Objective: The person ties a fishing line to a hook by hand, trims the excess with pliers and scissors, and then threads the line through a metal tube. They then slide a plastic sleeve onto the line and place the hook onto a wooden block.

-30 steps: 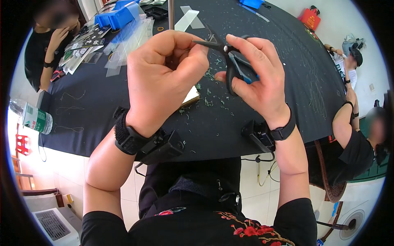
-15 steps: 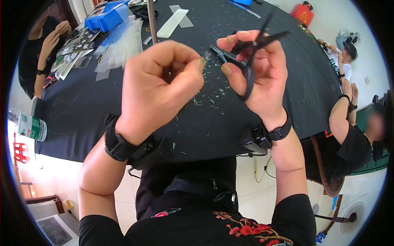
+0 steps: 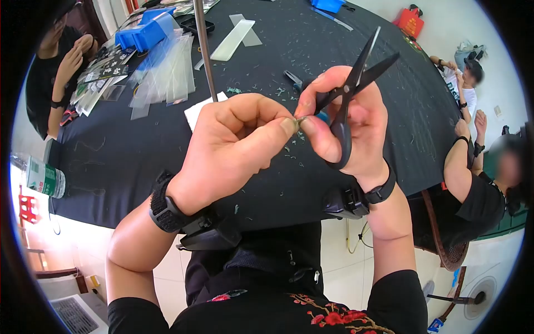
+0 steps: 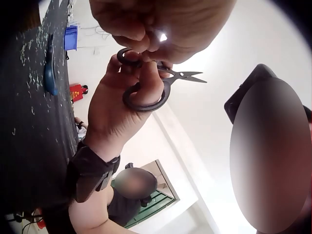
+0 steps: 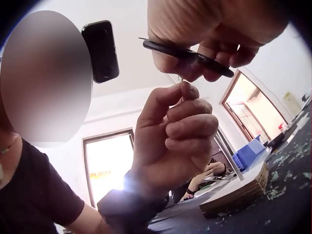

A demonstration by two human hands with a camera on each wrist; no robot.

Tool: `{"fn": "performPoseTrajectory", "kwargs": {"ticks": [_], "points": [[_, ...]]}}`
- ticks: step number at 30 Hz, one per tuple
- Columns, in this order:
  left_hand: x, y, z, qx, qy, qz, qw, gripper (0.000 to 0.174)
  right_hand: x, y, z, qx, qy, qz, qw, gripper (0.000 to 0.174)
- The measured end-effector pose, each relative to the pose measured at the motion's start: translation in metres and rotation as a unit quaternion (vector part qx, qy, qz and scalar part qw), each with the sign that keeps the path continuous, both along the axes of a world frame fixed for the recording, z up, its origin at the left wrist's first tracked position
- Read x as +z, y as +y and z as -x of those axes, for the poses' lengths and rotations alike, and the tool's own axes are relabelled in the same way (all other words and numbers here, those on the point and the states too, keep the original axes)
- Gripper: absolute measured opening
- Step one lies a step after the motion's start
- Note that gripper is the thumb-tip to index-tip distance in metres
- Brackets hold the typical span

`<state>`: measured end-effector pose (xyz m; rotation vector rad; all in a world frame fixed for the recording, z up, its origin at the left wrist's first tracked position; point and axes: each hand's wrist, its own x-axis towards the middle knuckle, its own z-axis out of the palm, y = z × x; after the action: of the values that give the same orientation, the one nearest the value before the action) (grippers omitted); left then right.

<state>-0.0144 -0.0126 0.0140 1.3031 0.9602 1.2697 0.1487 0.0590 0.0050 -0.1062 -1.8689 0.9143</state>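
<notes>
In the head view my left hand [image 3: 231,136] pinches a tiny greenish piece [image 3: 298,120] between thumb and forefinger; I cannot tell what it is. My right hand [image 3: 367,139] meets it there, its thumb and forefinger tips at the same piece. Black scissors [image 3: 346,89] hang on the right hand, their blades parted and pointing up and away. In the left wrist view the thumb passes through one loop of the scissors [image 4: 181,74]. Behind the right hand, a blue-handled tool [image 4: 50,78] lies on the black cloth.
Beyond the left hand lies a white-topped block [image 3: 192,113] near an upright metal rod [image 3: 204,50]. Green scraps [image 3: 235,90] litter the black table. Clear sheets [image 3: 167,72], a blue bin [image 3: 142,36] and a bottle [image 3: 45,177] are leftward. Other people sit around.
The scissor blades, earlier at the left fingertips, have swung up and to the right. The right thumb and forefinger have come in to the left fingertips.
</notes>
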Motion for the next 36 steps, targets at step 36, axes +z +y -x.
{"fn": "performPoseTrajectory", "kwargs": {"ticks": [36], "points": [[0.002,0.004,0.004,0.273,0.038,-0.247,0.929,0.003,0.000,0.005,0.004,-0.213,-0.053,-0.195,0.956,0.044]]}}
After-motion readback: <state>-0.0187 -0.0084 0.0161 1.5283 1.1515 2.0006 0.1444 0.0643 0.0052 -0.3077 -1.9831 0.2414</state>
